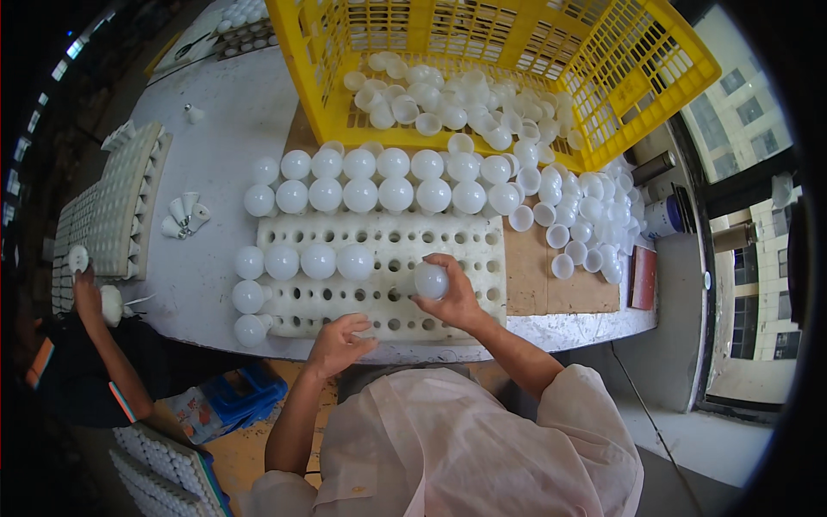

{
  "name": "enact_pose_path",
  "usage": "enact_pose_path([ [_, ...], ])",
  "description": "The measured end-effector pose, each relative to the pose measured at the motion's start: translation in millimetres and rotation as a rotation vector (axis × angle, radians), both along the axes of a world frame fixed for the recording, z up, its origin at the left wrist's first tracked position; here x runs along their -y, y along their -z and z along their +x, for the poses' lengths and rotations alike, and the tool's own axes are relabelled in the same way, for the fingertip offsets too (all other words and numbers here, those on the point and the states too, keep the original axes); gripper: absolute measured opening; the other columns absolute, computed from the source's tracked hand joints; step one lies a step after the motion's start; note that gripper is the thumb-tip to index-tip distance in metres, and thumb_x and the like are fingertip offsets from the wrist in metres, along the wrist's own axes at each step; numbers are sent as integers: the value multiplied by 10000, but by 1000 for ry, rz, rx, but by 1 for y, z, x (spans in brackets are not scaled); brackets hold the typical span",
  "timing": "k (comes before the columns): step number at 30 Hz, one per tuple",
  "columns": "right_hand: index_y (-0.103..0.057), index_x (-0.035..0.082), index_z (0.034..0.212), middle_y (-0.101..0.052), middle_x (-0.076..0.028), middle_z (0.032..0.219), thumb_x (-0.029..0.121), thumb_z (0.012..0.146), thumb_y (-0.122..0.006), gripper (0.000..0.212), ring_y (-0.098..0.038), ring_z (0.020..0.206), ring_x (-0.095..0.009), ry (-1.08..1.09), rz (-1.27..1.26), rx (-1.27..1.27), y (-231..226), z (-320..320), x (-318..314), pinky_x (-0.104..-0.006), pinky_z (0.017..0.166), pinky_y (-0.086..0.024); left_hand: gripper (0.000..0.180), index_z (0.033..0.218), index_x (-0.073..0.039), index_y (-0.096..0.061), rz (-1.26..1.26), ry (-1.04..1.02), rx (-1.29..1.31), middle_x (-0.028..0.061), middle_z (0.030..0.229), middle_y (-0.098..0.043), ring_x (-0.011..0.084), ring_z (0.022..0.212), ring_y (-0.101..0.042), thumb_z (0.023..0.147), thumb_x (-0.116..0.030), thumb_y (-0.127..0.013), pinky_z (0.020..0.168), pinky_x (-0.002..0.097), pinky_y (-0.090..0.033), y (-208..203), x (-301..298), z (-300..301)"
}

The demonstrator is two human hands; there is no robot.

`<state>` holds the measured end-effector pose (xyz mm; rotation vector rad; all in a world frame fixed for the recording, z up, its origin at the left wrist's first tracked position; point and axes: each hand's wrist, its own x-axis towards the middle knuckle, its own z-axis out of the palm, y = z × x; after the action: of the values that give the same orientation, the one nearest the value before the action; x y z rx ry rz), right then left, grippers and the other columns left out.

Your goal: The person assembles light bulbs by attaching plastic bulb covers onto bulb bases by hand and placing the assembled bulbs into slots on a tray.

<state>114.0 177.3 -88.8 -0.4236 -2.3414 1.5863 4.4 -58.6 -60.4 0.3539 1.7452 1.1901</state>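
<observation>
My right hand grips a round white light bulb between thumb and fingers, over the right part of a white foam tray with rows of round holes. Close to the tray's front edge is my left hand, its fingers apart and nothing visible in them. A short row of bulbs stands in the tray, left of the held one. Others line its left end, and two full rows run along the far side.
A yellow plastic crate lies beyond the trays, spilling loose white bulb covers onto cardboard at right. Several bulb bases sit on the table at left. Another person's hand holds a white piece beside more trays.
</observation>
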Motion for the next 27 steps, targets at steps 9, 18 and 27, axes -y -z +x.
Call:
enact_pose_path([
  [9, -468, 81, 1256, -417, -189, 1268, 101, 613, -766, 709, -454, 1136, -364, -56, 511, 54, -29, -62, 16, -416, 869, -470, 322, 1094, 32, -590, 127, -414, -245, 124, 1067, -656, 109, 819, -624, 796, -47, -680, 675, 228, -501, -42, 63, -124],
  [18, -514, 61, 1206, -450, -163, 1251, -46, 707, -653, 529, -512, 1047, -235, 433, 273, -16, -17, -15, 30, -272, 669, -482, 487, 1215, 27, -459, -553, -509, -1101, 229, 1192, -555, 371, 1078, -563, 752, 31, -612, 895, 390, -461, 76, 129, -356],
  [27, -574, 66, 1113, -504, -121, 1198, -50, 744, -645, 393, -545, 1019, -202, 686, 365, 111, -29, 34, 32, -265, 694, -489, 297, 871, -1, -582, -780, -238, -1228, 187, 955, -623, 362, 927, -593, 598, -12, -699, 860, 385, -467, 193, 145, -483],
])
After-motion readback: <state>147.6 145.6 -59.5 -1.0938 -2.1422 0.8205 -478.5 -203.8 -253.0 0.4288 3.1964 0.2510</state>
